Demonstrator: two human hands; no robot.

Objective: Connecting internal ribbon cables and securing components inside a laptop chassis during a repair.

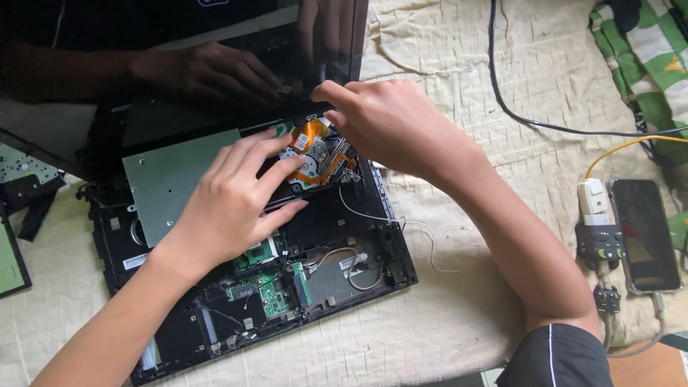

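Head view: opened laptop (251, 287) lies on the cloth (444, 315), screen (179, 43) tilted up at the far edge. Left hand (229, 208) rests flat, fingers extended and loose, fingertips pressing the drive (315, 161) with its orange flex (309, 134); grasping nothing. Right hand (390, 122) has fingers pinched at the hinge edge just above the drive; can't tell what's between them. My read: keep the left steady on the drive, pull gently, avoid creasing the flex or snagging the loose white wire (423, 236). Phone (645, 233) sits well apart on the right.
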